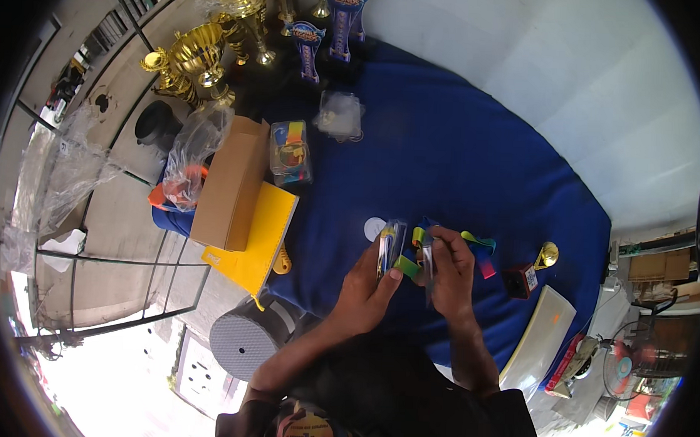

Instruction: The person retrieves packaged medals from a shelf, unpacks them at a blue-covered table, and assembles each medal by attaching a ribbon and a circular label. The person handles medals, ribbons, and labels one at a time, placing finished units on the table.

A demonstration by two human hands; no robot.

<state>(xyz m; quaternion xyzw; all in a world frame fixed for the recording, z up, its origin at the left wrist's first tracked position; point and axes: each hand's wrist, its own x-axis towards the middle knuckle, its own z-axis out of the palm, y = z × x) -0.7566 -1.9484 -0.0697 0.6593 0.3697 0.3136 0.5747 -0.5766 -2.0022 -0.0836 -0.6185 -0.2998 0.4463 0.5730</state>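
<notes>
My left hand (363,296) is closed round a clear plastic case (394,237), held on edge, with something colourful inside. Close beside it, my right hand (454,272) pinches a thin, clear-looking piece (429,260), seen edge-on; it may be part of a case, but I cannot tell. A multicoloured ribbon (480,242) in green, blue and pink trails out to the right of my right hand, and a green stretch of it shows between the hands. Behind the left hand a white disc (374,227) lies on the blue cloth (445,145).
A clear case with a medal and ribbon (290,155) lies beside a cardboard box (232,183) and a yellow padded envelope (261,235). Clear plastic pieces (340,116) lie farther back. Gold trophies (201,55) stand far left; a small trophy (520,281) is at right.
</notes>
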